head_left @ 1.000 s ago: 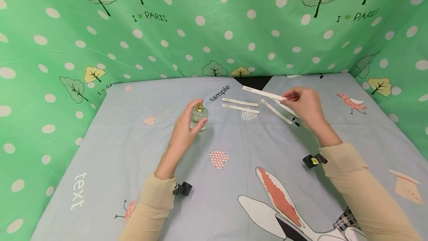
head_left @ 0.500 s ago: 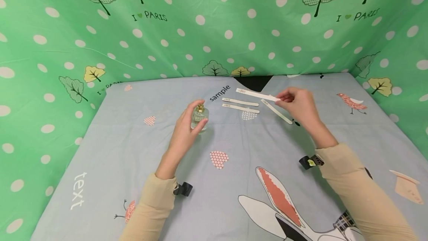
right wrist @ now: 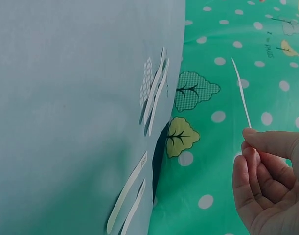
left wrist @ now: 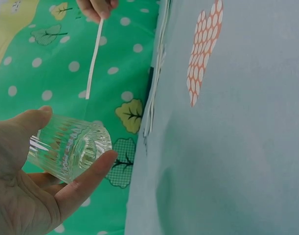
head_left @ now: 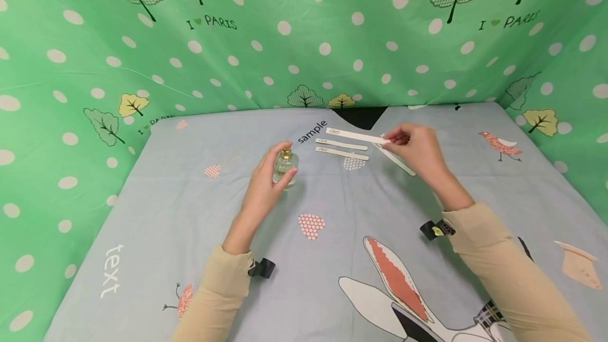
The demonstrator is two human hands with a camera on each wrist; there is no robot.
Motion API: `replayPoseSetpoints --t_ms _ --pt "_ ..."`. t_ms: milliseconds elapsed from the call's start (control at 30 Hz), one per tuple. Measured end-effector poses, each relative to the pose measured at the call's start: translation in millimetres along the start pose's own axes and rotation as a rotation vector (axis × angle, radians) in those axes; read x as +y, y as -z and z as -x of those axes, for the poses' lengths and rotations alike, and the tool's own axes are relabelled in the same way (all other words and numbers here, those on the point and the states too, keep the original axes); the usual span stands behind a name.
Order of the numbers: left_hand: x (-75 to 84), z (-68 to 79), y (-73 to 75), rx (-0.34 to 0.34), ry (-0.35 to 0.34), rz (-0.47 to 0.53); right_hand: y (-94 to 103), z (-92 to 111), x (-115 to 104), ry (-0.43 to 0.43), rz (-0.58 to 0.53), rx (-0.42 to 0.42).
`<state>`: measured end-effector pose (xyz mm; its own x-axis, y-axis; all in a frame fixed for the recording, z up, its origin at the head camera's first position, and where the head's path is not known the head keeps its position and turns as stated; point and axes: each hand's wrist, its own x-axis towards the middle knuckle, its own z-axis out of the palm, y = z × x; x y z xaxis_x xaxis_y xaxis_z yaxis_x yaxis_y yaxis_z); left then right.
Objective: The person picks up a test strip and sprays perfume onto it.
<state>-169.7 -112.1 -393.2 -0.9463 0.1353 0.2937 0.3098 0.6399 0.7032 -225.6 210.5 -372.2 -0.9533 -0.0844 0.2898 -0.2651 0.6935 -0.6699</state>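
My left hand (head_left: pixel 260 186) grips a clear ribbed glass perfume bottle (left wrist: pixel 80 149). Its index finger lies on top of the gold spray head (head_left: pixel 286 153), while the thumb wraps the glass. Seen from the left wrist, the bottle is tilted with its base toward the camera, held above the cloth. My right hand (head_left: pixel 418 149) pinches one end of a white paper test strip (head_left: pixel 356 136) between thumb and fingertips. The strip's printed free end points left toward the bottle, with a gap between them. In the right wrist view the strip (right wrist: pixel 242 93) appears edge-on.
Two strips (head_left: pixel 342 154) lie side by side on the blue-grey printed cloth (head_left: pixel 361 205), right of the bottle. Two more strips (right wrist: pixel 127 193) lie slanted, partly beneath the right hand in the head view. A green dotted curtain (head_left: pixel 285 46) rises behind the table's far edge.
My right hand has moved left with its test strip, bringing the free end nearer the bottle. The left hand and the bottle have stayed almost still, shifting very slightly right.
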Motion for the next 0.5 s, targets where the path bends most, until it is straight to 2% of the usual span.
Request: replayPoseSetpoints --t_ms 500 --pt "0.8 -0.6 -2.2 -0.012 -0.005 -0.008 -7.1 3.2 -10.5 0.003 -0.03 -0.046"
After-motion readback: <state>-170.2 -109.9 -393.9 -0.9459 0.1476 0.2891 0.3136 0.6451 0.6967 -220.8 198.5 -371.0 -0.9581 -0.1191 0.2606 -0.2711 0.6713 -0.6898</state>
